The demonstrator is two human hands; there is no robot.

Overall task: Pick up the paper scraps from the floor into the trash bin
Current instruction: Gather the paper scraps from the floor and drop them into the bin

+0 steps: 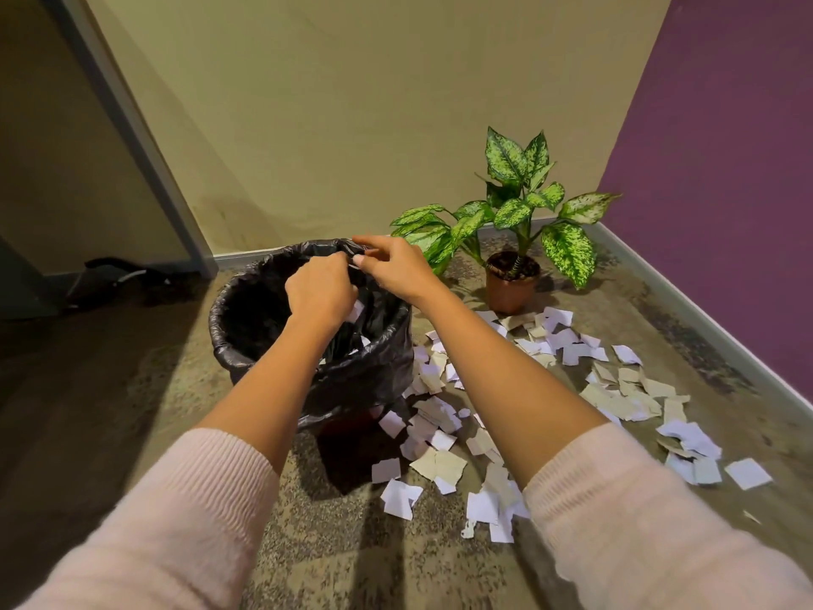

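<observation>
A trash bin [246, 345] lined with a black plastic bag stands on the floor in front of me. My left hand [319, 292] hovers over its opening with fingers curled, and a white paper scrap [355, 311] shows under its palm. My right hand [393, 266] is beside it over the bin's far rim, thumb and fingers pinched at the left hand's fingertips; what they pinch is hidden. A few scraps lie inside the bin [364, 341]. Many white and beige paper scraps [440, 438] are scattered on the floor to the right of the bin.
A potted plant [512, 275] with speckled green leaves stands behind the scraps near the corner. Beige wall behind, purple wall [726, 169] on the right. A dark object [114, 275] lies on the floor at the far left by a doorway.
</observation>
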